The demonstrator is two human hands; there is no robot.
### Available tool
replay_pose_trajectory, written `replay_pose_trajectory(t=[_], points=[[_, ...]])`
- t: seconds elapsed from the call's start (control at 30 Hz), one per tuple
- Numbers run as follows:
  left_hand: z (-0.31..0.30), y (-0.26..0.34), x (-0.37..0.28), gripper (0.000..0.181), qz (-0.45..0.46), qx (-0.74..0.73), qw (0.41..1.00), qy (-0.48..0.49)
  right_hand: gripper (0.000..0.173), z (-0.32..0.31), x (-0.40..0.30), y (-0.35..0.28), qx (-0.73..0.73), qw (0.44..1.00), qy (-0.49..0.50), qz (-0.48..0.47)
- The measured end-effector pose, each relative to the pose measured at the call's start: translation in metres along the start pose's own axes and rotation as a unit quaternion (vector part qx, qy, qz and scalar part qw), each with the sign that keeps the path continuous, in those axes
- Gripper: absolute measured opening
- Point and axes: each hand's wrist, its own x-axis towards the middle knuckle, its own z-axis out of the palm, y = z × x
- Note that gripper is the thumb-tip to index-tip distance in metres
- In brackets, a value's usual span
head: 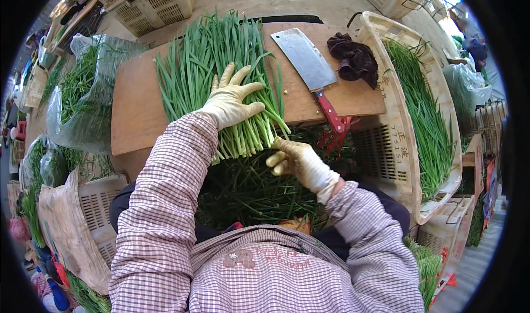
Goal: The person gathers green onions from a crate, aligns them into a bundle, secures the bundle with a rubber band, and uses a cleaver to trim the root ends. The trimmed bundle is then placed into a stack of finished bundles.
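Observation:
A wide layer of garlic chives (198, 64) lies on the wooden board (134, 106), its pale stalk ends reaching past the near edge. My left hand (232, 95), in a pale glove, rests flat on the chives with its fingers spread. At the right corner of the stalk ends is my right hand (300, 160), in a stained glove; thumb and forefinger appear to pinch a stalk end, the other fingers curled. A cleaver (304, 58) with a red handle lies on the board to the right, the handle end jutting over the near edge. Beside it is a crumpled dark cloth (354, 60).
A plastic crate (408, 102) of chives stands close on the right. Loose green trimmings (256, 193) lie below the board, near red ties (337, 141). On the left are a plastic bag (78, 110) of greens and a sacking-draped crate (99, 209). More crates (153, 6) stand beyond the board.

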Motion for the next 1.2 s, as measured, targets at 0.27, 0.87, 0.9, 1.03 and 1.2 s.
replay_pose_trajectory(t=[0.27,0.87,0.9,1.03,1.2], points=[[-0.001,-0.003,0.001,0.066,-0.003,0.016,1.000,-0.022,0.022,-0.008,-0.001,0.044,-0.589,0.808,0.001,0.024],[-0.010,-0.052,-0.034,0.065,-0.020,0.027,0.979,0.202,0.095,0.098,0.007,-0.044,-0.716,0.589,0.213,-0.309],[-0.009,-0.050,-0.036,0.070,-0.019,0.031,0.979,0.200,0.094,0.100,0.015,-0.045,-0.721,0.599,0.214,-0.276],[-0.005,-0.040,-0.036,0.095,-0.024,0.086,0.983,0.161,0.076,0.075,0.032,-0.063,-0.633,0.712,0.235,-0.192],[-0.008,-0.038,-0.038,0.099,-0.035,0.101,0.988,0.112,0.050,0.011,0.038,-0.070,-0.356,0.878,0.229,-0.225]])
